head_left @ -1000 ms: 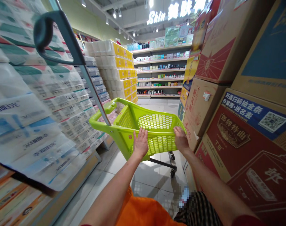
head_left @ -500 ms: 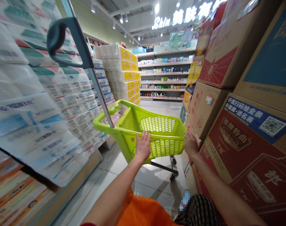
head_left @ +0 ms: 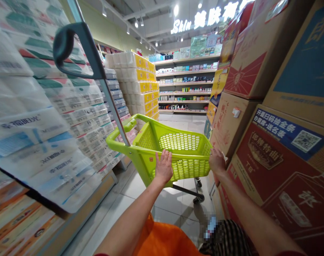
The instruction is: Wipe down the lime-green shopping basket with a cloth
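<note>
- Shopping cart (head_left: 140,169), lime-green plastic, one: stood crosswise on the tiled floor (head_left: 162,204) in the aisle, handle end to the left, narrower end close to the cartons at right; the turned position probably suited handling from its long side.
- Left hand (head_left: 164,167), bare: laid against the near side wall of the cart, fingers extended up to the rim, not wrapped around it; a flat contact, apparently for steadying or pressure rather than grasping.
- Right hand (head_left: 217,161), bare: set at the cart's narrower end, fingers bent at the corner; fingertips partly hidden, so whether it gripped firmly could not be told. The wide spacing of the hands likely gave control over the cart's angle.
- Metal pole (head_left: 114,110), with dark grey loop handle (head_left: 94,53): rose at a tilt from the cart's handle end, its top out of view; seemingly fixed there to stay clear of the basket.
- Wheels (head_left: 197,200), dark: rested on the floor beneath the narrower end.
- Paper packs (head_left: 79,113), wrapped: piled flat along the left, presumably for stable height.
- Cartons (head_left: 285,167), printed: stacked at right, lettered faces toward the aisle, likely for legibility.
- Shelves (head_left: 184,93), stocked: across the far end, below a lit sign (head_left: 202,19).
</note>
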`<state>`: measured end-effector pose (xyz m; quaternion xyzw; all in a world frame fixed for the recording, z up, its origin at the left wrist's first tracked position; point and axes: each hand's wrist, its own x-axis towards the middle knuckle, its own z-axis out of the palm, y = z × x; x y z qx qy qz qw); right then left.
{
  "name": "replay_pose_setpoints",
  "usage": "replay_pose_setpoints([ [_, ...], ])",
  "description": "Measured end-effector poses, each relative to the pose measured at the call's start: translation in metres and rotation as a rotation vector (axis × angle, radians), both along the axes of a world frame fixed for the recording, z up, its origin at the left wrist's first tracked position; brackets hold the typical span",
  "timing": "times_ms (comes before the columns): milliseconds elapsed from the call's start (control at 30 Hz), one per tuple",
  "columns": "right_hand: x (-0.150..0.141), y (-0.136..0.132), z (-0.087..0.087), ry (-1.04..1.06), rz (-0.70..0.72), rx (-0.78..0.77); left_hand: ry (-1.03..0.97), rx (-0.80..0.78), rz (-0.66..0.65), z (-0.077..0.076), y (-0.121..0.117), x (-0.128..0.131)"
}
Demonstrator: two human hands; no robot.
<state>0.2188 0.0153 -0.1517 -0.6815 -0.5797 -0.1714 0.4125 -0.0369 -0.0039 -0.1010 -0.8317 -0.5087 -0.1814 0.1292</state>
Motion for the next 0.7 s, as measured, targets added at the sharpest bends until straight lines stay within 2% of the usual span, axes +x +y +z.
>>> replay_pose_setpoints([
  [67,-0.023,-0.001,0.002,-0.021,0.071,0.039,-0.008,0.013,-0.002,-0.002,0.0,0.001],
  [133,-0.054,-0.002,0.004,-0.084,0.223,0.082,-0.007,0.028,-0.004,-0.003,0.0,0.002],
  [200,-0.067,-0.005,0.004,-0.143,0.326,0.098,0.008,0.037,-0.01,-0.004,-0.001,0.001],
  [267,-0.051,-0.01,0.0,-0.139,0.261,0.079,0.026,0.046,-0.015,-0.006,-0.001,0.0],
  [333,-0.017,-0.015,-0.005,-0.077,0.084,0.056,0.037,0.057,-0.016,-0.008,-0.002,0.0],
  [400,0.011,-0.019,-0.008,-0.026,-0.031,0.055,0.035,0.07,-0.015,-0.011,-0.003,0.002],
  [467,0.011,-0.021,-0.007,-0.008,-0.046,0.066,0.027,0.079,-0.014,-0.012,-0.003,0.004],
  [533,-0.015,-0.019,-0.002,-0.031,0.049,0.085,0.025,0.086,-0.018,-0.013,-0.003,0.005],
  [633,-0.059,-0.014,0.007,-0.128,0.314,0.102,0.041,0.086,-0.032,-0.013,-0.003,0.004],
  [700,-0.061,-0.014,0.008,-0.154,0.373,0.088,0.052,0.077,-0.036,-0.012,-0.004,0.003],
])
